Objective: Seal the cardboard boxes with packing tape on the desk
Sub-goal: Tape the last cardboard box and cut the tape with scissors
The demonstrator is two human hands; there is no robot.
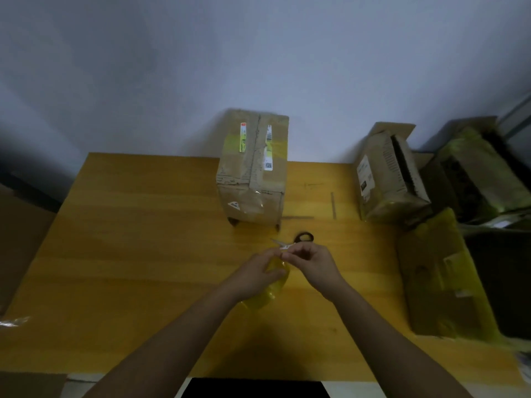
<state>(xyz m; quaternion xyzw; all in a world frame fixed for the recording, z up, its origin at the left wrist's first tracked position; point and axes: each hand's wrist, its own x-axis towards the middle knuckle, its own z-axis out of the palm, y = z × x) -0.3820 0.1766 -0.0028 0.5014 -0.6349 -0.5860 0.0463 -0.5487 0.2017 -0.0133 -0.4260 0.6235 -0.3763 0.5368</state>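
Note:
A tall cardboard box (253,170) with labels and yellowish tape stands at the back middle of the wooden desk (129,239). Low over the desk, in front of that box, my left hand (255,275) grips a roll of clear yellow packing tape (267,291). My right hand (310,262) pinches the tape's loose end just above the roll. Black-handled scissors (298,239) lie on the desk right behind my fingers.
A second box (388,179) with an open flap stands at the back right. A flattened box (439,280) wrapped in yellow tape lies at the right edge. More open boxes (477,173) sit beyond the desk's right side. A scrap of clear film (14,321) lies at the left edge.

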